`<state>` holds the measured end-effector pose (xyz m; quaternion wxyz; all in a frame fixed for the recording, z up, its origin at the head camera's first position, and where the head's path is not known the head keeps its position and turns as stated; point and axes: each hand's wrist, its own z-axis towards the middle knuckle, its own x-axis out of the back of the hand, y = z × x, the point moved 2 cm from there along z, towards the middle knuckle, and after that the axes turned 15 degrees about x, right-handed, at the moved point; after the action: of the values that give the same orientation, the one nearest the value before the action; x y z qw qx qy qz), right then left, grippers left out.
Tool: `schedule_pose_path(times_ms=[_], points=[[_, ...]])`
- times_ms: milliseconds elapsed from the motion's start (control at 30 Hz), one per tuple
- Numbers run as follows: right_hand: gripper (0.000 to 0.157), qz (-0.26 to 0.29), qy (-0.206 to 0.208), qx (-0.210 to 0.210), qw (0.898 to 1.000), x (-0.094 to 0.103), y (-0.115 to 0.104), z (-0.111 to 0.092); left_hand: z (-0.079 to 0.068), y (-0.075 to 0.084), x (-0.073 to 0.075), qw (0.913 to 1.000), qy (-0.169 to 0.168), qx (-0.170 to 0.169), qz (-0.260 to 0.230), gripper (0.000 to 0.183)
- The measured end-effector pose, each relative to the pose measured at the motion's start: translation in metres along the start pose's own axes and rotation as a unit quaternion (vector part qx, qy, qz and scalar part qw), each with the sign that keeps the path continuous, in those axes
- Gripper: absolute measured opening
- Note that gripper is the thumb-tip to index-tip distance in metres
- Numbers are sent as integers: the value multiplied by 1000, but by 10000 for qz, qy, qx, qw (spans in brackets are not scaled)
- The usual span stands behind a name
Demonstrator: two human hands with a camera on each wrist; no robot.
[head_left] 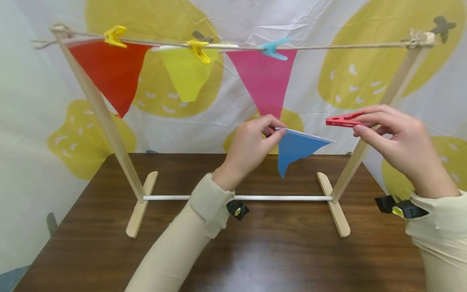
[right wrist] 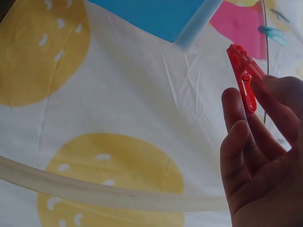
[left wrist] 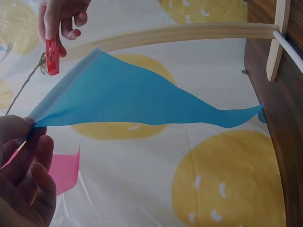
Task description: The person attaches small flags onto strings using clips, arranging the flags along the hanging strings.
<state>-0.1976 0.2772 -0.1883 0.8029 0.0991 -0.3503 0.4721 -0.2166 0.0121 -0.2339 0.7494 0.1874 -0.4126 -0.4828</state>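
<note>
My left hand (head_left: 251,142) pinches one top corner of a blue triangular pennant (head_left: 297,148), which has a pale folded strip along its top edge. In the left wrist view the pennant (left wrist: 132,94) spreads out from the thumb and fingertips. To the right, my right hand (head_left: 397,134) holds a red clothespin (head_left: 343,119) between thumb and fingers, its tip pointing left. The clothespin (right wrist: 244,78) is apart from the pennant. Above, a string (head_left: 350,46) carries a red pennant (head_left: 113,69), a yellow pennant (head_left: 187,71) and a pink pennant (head_left: 264,77).
Yellow clothespins (head_left: 114,36) and a light blue clothespin (head_left: 275,48) sit on the string. Wooden posts (head_left: 106,125) on feet hold it up, joined low by a white rod (head_left: 281,198). The frame stands on a brown table (head_left: 273,251) before a patterned cloth (head_left: 270,20).
</note>
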Motion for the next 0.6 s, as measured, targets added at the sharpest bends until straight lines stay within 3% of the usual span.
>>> schedule_pose_path(times_ms=[267, 600], points=[[26, -182, 34, 273, 9995, 4, -5, 9, 12, 5, 12, 9990, 118, 415, -136, 13], [16, -523, 239, 250, 9980, 11, -18, 18, 24, 11, 9, 9948, 211, 851, -515, 14]])
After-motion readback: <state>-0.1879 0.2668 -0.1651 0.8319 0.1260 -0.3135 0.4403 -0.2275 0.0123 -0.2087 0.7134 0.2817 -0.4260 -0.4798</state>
